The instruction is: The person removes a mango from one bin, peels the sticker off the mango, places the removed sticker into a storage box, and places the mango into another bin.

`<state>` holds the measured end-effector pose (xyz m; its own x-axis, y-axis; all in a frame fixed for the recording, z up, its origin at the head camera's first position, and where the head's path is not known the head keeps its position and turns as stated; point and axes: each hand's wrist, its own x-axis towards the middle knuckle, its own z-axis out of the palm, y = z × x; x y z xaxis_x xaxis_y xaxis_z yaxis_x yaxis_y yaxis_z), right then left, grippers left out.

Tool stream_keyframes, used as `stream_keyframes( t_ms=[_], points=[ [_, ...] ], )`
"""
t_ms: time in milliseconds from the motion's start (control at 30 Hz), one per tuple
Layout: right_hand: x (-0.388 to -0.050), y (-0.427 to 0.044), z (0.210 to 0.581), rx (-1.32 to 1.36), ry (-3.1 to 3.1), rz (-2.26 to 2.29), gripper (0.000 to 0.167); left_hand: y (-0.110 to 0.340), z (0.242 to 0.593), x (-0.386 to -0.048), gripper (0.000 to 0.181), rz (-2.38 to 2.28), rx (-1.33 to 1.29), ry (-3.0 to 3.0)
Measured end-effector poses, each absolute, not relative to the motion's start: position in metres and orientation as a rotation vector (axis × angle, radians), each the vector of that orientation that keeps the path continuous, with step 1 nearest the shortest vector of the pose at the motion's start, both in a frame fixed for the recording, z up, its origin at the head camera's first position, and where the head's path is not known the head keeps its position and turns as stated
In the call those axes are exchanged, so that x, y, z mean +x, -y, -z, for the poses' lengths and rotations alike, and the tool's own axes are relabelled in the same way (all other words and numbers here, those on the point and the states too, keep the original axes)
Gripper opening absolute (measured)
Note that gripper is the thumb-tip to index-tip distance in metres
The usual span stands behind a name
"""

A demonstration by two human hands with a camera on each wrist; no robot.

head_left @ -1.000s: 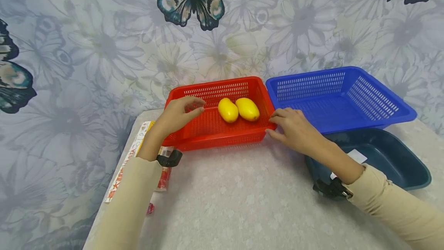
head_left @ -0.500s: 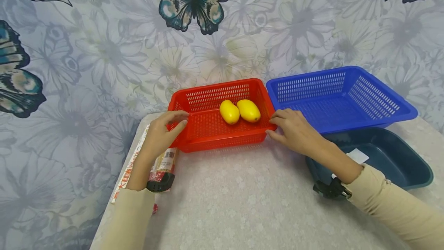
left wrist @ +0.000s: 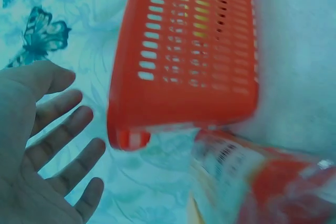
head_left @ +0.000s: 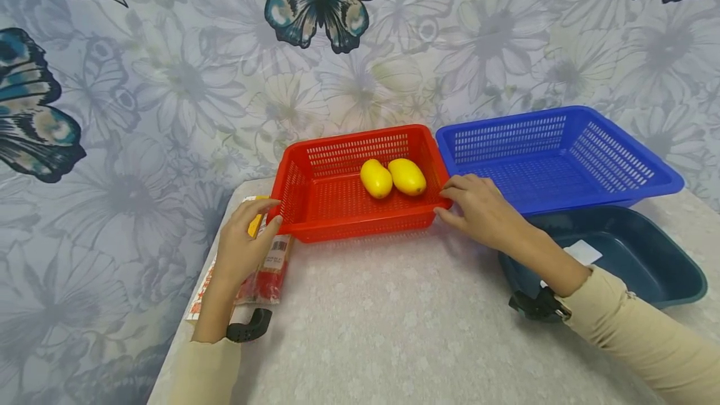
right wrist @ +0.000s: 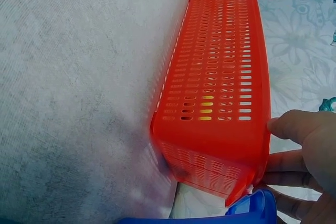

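Note:
A red perforated plastic basket [head_left: 360, 225] stands against the wall, with two yellow mango-like fruits [head_left: 392, 178] lying side by side towards its right end. My right hand [head_left: 480, 210] grips the basket's right front corner; in the right wrist view its thumb [right wrist: 287, 124] meets the rim while the fingers reach around the end. My left hand [head_left: 244, 245] is at the basket's left front corner, thumb and fingers parted. In the left wrist view, the spread fingers [left wrist: 65, 129] appear apart from the rim.
A blue perforated basket [head_left: 509, 177] adjoins the red one on the right. In front of it lies a dark teal basin [head_left: 647, 261] holding a white paper piece [head_left: 583, 252]. Plastic-wrapped packets [head_left: 272, 274] lie on the table by my left wrist. A patterned wall rises behind.
My left hand has moved from over the red basket's interior left and towards me, to its left front corner. My right hand stays at the right corner. The basket and fruits look unmoved.

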<state>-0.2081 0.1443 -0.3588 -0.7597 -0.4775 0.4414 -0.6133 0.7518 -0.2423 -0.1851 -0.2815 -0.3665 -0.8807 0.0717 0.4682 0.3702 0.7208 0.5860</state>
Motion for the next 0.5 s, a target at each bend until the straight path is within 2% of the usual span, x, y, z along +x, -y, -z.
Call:
stream_keyframes(
  t_ms=[300,500],
  points=[
    [-0.210,-0.145,0.362,0.848,2.576,-0.522,0.028,0.292,0.398,-0.178,0.044,1.058,-0.163,2.484],
    [-0.210,-0.146,0.366,0.872,2.529,-0.537,0.026,0.291,0.406,-0.178,0.042,1.101,-0.161,2.452]
  ],
)
